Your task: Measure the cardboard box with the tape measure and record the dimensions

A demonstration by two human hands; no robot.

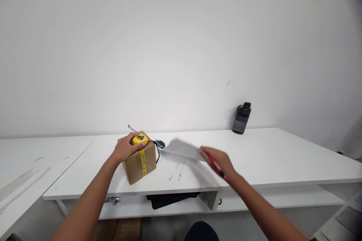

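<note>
Your left hand closes its fingers over a yellow tape measure sitting atop a small brown cardboard box beneath them. Your right hand pinches a red pen and a blurred white paper sheet that reaches past its fingertips. So shared a grip may let the sheet slip.

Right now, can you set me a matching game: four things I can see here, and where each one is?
Things:
1. tape measure
2. sheet of paper
3. bottle
4. black item

Places:
A. on the shelf under the table
B. in the right hand
C. on the cardboard box, under the left hand
D. at the table's far edge

Pairs: 1-C, 2-B, 3-D, 4-A
</note>
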